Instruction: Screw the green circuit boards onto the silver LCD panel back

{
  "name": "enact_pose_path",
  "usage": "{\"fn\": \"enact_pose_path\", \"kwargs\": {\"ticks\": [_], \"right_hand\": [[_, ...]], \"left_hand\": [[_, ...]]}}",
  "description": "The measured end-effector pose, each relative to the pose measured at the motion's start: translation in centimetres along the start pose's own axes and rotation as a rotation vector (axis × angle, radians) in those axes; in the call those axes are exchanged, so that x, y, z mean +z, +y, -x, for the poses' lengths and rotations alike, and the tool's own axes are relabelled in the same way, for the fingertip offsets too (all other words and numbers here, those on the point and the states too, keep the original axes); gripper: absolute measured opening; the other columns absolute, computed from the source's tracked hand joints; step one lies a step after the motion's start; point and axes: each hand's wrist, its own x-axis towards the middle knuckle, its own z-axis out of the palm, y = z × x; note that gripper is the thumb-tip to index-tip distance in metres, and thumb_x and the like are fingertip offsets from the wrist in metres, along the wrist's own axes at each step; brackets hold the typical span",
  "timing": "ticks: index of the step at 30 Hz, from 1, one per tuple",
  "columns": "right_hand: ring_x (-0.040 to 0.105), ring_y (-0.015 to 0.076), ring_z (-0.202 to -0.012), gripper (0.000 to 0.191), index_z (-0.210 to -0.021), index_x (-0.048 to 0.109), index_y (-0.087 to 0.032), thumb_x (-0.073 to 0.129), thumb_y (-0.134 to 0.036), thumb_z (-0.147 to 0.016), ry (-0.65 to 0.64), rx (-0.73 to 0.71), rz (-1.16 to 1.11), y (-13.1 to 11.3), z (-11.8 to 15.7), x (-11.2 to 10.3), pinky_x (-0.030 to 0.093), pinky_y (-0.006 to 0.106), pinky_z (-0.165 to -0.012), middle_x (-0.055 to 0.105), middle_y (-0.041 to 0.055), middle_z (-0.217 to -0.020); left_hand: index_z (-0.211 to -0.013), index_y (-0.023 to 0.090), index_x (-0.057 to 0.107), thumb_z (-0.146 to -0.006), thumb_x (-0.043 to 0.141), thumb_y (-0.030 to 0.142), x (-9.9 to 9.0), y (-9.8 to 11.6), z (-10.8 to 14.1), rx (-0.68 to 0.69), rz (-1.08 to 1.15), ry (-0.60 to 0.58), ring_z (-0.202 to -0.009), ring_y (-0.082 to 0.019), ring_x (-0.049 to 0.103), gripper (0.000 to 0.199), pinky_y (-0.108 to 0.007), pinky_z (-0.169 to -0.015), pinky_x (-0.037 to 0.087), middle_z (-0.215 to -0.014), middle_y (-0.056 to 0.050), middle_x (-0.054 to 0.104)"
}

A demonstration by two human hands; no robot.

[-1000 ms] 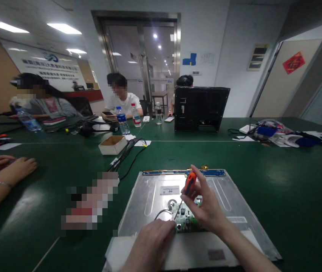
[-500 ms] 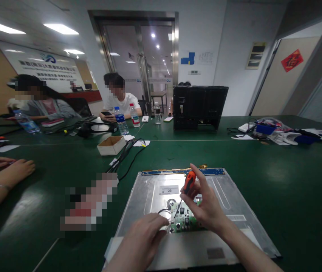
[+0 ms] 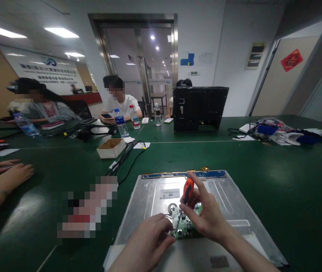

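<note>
My right hand (image 3: 208, 215) is closed around a screwdriver (image 3: 188, 190) with an orange and black handle. One finger presses on the handle's end. The thin shaft slants down to the lower left part of a green circuit board (image 3: 189, 227). This board sits on the silver metal back of a flat display panel (image 3: 141, 204). At the board's left edge my left hand (image 3: 152, 236) has its fingers curled in, thumb close to the screwdriver tip; what they pinch is hidden. A long blue circuit strip (image 3: 214, 174) runs along the panel's far edge.
A small open cardboard box (image 3: 111, 148) and black cables (image 3: 125, 156) lie beyond the panel to the left. A black monitor housing (image 3: 200, 109) stands at the back. Another person's hands (image 3: 12, 175) rest at far left. Gloves and bags (image 3: 285, 132) are piled at right.
The screwdriver tip has moved slightly down, toward the board's lower left part. My left thumb has come further right, closer to the tip. The view has shifted a little.
</note>
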Motion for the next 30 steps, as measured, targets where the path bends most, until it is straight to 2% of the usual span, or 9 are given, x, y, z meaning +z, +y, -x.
{"fn": "enact_pose_path", "kwargs": {"ticks": [6,15,24,30], "right_hand": [[0.065,0.0148,-0.059,0.085,-0.159,0.022,-0.034,0.062,-0.015,-0.087,-0.023,0.019,0.017,-0.1,0.2,-0.1,0.054,0.027,-0.058,0.07,-0.0034,-0.078],[0.064,0.0151,-0.059,0.083,-0.16,0.022,-0.028,0.062,-0.015,-0.088,-0.033,0.007,0.04,-0.6,0.2,-0.3,0.053,0.027,-0.058,0.07,-0.0017,-0.078],[0.064,0.0158,-0.06,0.08,-0.16,0.022,-0.029,0.063,-0.02,-0.092,-0.057,-0.146,0.082,-0.7,0.7,0.0,0.053,0.028,-0.057,0.068,-0.0011,-0.079],[0.063,0.0162,-0.061,0.079,-0.159,0.023,-0.029,0.061,-0.017,-0.091,-0.068,-0.177,0.102,-0.7,0.6,0.0,0.053,0.029,-0.058,0.067,-0.0011,-0.079]], "left_hand": [[-0.089,0.02,0.064,-0.082,0.059,0.006,0.7,-0.4,0.0,0.07,-0.048,-0.018,-0.086,-0.021,0.064,0.016,-0.027,-0.072,0.043,-0.096,-0.003,0.069],[-0.092,0.02,0.068,-0.084,0.051,0.005,1.0,0.0,-0.3,0.118,-0.093,0.001,-0.086,-0.021,0.066,0.024,-0.029,-0.073,0.046,-0.097,-0.005,0.07],[-0.091,0.019,0.067,-0.084,0.057,0.005,1.4,0.1,-0.6,0.025,-0.116,-0.042,-0.092,-0.025,0.066,0.019,-0.032,-0.077,0.048,-0.101,-0.007,0.071],[-0.092,0.018,0.066,-0.083,0.058,0.005,1.1,0.2,-0.3,0.039,-0.101,-0.055,-0.094,-0.025,0.065,0.018,-0.033,-0.079,0.048,-0.102,-0.007,0.069]]}}
